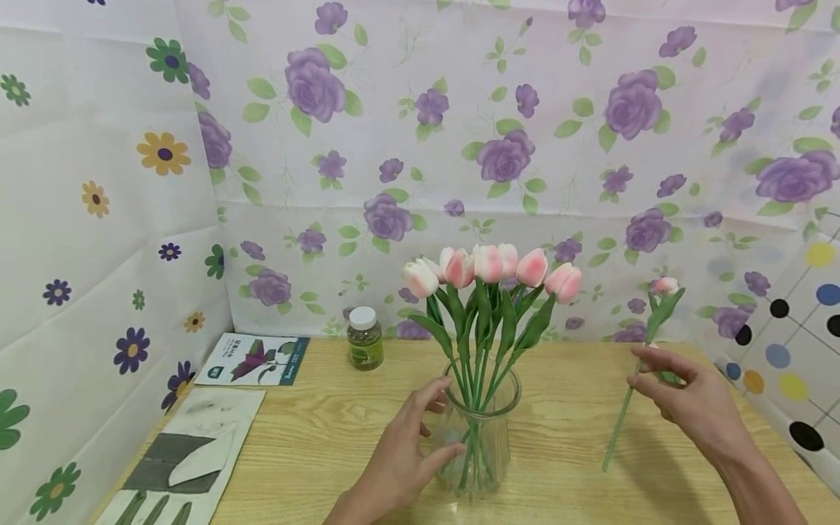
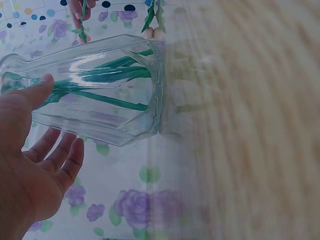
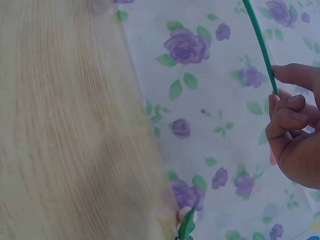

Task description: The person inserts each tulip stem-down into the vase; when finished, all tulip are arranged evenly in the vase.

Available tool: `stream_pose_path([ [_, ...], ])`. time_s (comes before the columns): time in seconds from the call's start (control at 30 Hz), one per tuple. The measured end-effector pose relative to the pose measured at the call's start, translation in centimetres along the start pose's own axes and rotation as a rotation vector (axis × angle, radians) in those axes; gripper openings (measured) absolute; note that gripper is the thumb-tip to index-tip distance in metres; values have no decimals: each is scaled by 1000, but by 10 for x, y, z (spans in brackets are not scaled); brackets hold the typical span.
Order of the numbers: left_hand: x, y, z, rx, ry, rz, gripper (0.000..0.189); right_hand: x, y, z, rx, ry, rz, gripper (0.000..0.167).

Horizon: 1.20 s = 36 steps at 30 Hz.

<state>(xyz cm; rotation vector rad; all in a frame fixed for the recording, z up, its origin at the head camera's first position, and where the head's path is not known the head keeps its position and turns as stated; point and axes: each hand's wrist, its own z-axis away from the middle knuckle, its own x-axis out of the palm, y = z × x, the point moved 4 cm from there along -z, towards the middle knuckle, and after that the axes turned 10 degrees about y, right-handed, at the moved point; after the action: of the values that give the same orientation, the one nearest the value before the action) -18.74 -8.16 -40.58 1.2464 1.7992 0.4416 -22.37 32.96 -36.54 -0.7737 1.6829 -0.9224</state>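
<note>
Several pink-and-white tulips (image 1: 488, 264) stand in a clear glass vase (image 1: 502, 430), their green stems (image 2: 107, 74) showing through the glass. At the vase's left side is my left hand (image 1: 400, 452), its fingers spread and loosely bent and its thumb overlapping the front of the glass. Right of the vase, my right hand (image 1: 695, 401) pinches the stem of a single tulip (image 1: 664, 286) between thumb and fingers. The flower points up and the stem slants down to the left. Behind this hand, mostly hidden, lies another tulip (image 3: 186, 222) with a green leaf.
A small jar (image 1: 364, 341) with a white lid stands at the back of the wooden table (image 1: 315, 430). A printed booklet (image 1: 252, 359) and a patterned cloth or sheet (image 1: 190, 452) lie along the left side. Floral sheets (image 1: 426, 182) hang behind and beside the table.
</note>
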Motion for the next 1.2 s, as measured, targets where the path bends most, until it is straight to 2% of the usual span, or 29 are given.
stream_pose_path([
  [0.27, 0, 1, -1, -5, -3, 5, 86, -1, -7, -1, -55, 30, -14, 50],
  [0.53, 0, 1, 1, -18, -9, 10, 84, 0, -16, 0, -50, 59, -14, 47],
  [1.2, -2, 2, 0, -33, -27, 18, 84, 2, -37, 4, -65, 140, -177, 47],
])
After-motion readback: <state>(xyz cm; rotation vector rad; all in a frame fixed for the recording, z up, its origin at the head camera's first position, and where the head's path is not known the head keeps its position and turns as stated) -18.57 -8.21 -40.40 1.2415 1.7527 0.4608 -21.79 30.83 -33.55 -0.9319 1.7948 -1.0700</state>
